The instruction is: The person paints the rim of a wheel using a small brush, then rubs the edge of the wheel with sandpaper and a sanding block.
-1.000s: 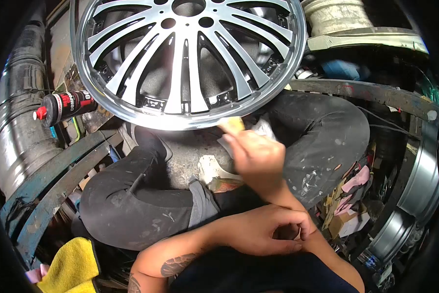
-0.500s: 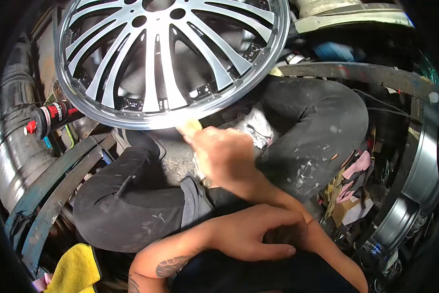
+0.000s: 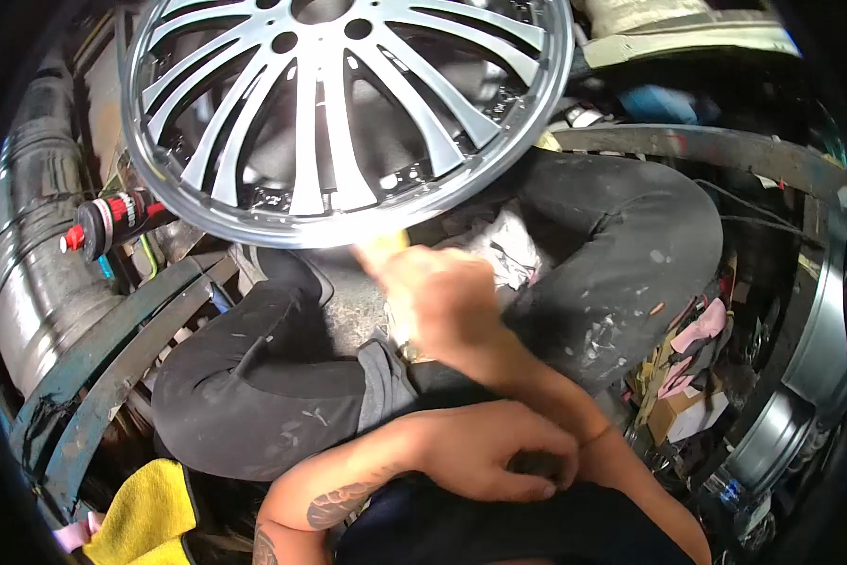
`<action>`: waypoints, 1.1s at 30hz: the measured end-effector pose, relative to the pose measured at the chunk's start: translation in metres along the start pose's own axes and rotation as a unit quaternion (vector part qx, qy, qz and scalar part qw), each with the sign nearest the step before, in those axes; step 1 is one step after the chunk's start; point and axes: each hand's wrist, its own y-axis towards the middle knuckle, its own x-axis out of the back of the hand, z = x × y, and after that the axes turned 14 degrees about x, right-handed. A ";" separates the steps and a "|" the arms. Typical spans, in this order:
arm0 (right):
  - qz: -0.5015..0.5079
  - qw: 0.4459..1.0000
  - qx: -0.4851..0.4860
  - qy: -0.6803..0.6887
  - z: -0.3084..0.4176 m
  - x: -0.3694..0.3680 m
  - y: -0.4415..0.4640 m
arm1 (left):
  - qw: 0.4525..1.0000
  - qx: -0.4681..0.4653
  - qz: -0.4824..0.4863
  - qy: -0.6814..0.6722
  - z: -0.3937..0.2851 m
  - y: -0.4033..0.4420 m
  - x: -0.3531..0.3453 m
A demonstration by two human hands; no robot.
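A silver multi-spoke wheel rim [image 3: 325,141] with dark gaps fills the top of the view. My right hand [image 3: 438,292], slightly blurred, pinches a small yellow pad [image 3: 390,242] against the rim's lower front lip. Across my lap, my left hand [image 3: 494,452] rests by my right forearm; its fingers are curved, thumb apart, and nothing shows between them. A crumpled whitish cloth [image 3: 508,247] lies between my legs, just right of my right hand.
A black-and-red bottle with a red cap [image 3: 113,224] lies at the left by a metal cylinder [image 3: 42,254]. A yellow cloth [image 3: 146,513] is at the lower left. Curved metal bars [image 3: 113,330] flank my legs. More rims [image 3: 772,438] stand at the right.
My right hand and the yellow pad have moved left along the rim's lip. The whitish cloth now shows more. My left hand stays by the right forearm while the whole view has shifted a little.
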 end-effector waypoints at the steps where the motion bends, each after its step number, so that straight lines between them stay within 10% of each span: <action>1: -0.051 0.995 -0.014 0.090 0.003 0.000 0.007 | 0.998 0.045 0.037 -0.004 0.000 0.001 -0.001; 4: -0.074 0.996 0.021 -0.043 -0.013 0.029 -0.008 | 0.993 0.087 0.020 0.076 0.005 0.003 0.004; 8: -0.209 0.943 -0.204 0.161 -0.011 0.049 -0.023 | 0.984 0.111 0.003 0.137 0.014 0.004 0.006; 10: -0.244 0.941 -0.155 0.177 -0.023 0.052 -0.020 | 0.971 0.116 -0.037 0.205 0.021 0.000 0.005; 14: -0.274 0.893 -0.223 0.278 -0.029 0.069 -0.018 | 0.775 0.314 -0.310 0.453 0.020 -0.005 0.019; 16: -0.262 0.903 -0.228 0.252 -0.030 0.067 -0.012 | 0.648 0.252 -0.492 0.524 0.028 -0.009 0.030; 33: -0.162 0.941 -0.219 0.201 -0.033 0.062 -0.016 | 0.504 0.229 -0.683 0.476 0.053 -0.038 0.039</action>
